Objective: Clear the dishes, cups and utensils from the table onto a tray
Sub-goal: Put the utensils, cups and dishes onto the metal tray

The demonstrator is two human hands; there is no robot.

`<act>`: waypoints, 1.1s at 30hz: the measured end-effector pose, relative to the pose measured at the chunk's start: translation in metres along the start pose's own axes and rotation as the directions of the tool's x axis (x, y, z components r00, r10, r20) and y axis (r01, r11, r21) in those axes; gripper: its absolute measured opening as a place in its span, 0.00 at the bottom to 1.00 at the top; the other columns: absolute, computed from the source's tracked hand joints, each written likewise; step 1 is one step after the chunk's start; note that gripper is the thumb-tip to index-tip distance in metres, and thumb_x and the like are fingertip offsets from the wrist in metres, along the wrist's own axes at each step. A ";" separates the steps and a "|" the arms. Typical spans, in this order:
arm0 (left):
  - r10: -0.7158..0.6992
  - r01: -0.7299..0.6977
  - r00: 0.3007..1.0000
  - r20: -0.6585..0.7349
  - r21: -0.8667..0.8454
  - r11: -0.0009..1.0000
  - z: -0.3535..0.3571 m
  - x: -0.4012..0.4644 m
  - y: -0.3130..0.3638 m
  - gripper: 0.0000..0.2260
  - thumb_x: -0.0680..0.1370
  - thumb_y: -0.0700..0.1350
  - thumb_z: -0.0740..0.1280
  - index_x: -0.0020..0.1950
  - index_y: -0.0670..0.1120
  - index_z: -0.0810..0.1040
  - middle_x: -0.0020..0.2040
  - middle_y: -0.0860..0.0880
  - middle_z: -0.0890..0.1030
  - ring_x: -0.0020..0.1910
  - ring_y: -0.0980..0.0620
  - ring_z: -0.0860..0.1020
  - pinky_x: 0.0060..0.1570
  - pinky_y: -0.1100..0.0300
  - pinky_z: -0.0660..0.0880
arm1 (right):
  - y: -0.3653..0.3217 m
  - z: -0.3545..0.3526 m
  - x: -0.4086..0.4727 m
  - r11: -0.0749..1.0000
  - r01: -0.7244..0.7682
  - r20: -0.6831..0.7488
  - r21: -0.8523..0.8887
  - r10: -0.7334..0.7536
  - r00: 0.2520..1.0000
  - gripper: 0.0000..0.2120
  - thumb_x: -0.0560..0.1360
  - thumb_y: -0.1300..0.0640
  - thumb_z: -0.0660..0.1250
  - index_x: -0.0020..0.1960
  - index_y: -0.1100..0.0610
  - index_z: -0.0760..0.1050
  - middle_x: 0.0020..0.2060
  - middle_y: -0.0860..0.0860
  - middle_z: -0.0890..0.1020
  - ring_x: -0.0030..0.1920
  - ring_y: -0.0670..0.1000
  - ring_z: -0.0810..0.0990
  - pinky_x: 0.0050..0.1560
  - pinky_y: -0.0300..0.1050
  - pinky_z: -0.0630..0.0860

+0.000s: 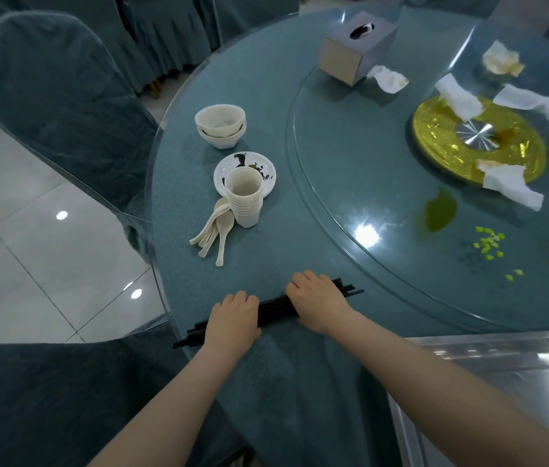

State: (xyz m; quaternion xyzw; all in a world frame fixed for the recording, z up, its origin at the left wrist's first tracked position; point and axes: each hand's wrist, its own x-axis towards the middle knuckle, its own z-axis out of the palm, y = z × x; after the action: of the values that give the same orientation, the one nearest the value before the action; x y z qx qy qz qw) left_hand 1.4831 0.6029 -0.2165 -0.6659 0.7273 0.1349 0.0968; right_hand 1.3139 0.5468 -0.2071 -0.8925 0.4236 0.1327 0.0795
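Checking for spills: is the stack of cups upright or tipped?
Upright: the stack of cups stands with its open mouth up, beside the plate.

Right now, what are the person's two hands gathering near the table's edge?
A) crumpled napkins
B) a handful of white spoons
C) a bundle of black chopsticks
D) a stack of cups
C: the left hand and the right hand both curl over the bundle of black chopsticks, while the stack of cups and the spoons lie untouched farther off.

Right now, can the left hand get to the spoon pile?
Probably yes, but not freely: the left hand grips the black chopsticks together with the right hand. The tabletop up to the spoons looks bare; it must release first.
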 end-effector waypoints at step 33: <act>0.449 0.085 0.866 0.219 -0.950 0.300 -0.051 -0.068 0.173 0.27 0.81 0.45 0.61 0.78 0.52 0.54 0.76 0.53 0.60 0.71 0.59 0.62 0.64 0.64 0.58 | 0.068 0.051 -0.325 0.591 -0.791 -0.144 0.158 0.807 0.573 0.06 0.73 0.58 0.63 0.49 0.50 0.73 0.44 0.46 0.78 0.48 0.53 0.77 0.50 0.46 0.63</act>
State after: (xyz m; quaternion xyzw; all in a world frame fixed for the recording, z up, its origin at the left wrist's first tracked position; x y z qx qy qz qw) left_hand 1.3198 0.6636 -0.1349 -0.4537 0.5398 0.6908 -0.1597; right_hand 1.0555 0.7565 -0.1585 -0.6102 0.7908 0.0474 0.0017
